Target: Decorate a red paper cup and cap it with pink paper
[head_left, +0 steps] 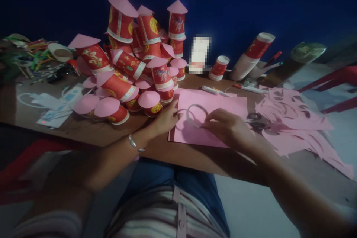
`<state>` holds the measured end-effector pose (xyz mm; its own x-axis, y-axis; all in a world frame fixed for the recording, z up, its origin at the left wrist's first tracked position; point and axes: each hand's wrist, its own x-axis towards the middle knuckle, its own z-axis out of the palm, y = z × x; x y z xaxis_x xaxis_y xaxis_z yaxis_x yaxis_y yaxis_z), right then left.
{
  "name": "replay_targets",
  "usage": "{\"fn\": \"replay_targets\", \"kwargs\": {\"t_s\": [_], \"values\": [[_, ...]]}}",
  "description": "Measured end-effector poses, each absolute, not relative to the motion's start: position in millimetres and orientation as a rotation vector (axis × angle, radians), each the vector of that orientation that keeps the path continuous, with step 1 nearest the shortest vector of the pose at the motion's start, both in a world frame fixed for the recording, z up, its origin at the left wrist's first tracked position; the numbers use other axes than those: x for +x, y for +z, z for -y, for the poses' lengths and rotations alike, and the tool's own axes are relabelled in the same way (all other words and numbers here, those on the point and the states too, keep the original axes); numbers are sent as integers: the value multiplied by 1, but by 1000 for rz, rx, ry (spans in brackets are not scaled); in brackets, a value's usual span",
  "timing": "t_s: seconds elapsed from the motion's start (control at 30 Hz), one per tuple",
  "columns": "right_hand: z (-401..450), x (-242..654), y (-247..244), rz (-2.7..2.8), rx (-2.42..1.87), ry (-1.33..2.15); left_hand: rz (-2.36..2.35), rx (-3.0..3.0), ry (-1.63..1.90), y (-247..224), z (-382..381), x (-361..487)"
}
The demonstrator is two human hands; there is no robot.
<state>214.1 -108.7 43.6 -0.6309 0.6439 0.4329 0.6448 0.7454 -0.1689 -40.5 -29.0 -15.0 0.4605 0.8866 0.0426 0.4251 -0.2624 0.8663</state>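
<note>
Pinching ring (197,105) over paper (192,134): right hand (228,124) | at left edge, grip unclear: left hand (167,118)

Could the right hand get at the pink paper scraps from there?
Probably yes: the pink paper scraps lie near the right hand, with nothing tall between, though it seems to hold a ring.

Craft workspace, home or workshop unclear: worktable (217,160) with pink paper (230,106), cut scraps (295,114), cone-roofed paper cups (121,24), pens (275,56).

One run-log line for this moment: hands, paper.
left hand: at left edge of pink paper | right hand: holding ring | pink-topped cups: piled left of paper
</note>
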Motion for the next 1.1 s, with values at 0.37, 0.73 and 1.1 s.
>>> {"fn": "replay_targets", "kwargs": {"t_s": [0.37, 0.73, 1.1], "values": [[121, 190, 25, 2776, -899, 64, -1089, 1808, 620, -9, 32, -44], [124, 188, 26, 2742, -948, 153, -1196, 2010, 618, -9, 37, -43], [122, 193, 29, 2675, -934, 187, -1290, 2368, 535, 0, 45, -45]]}}
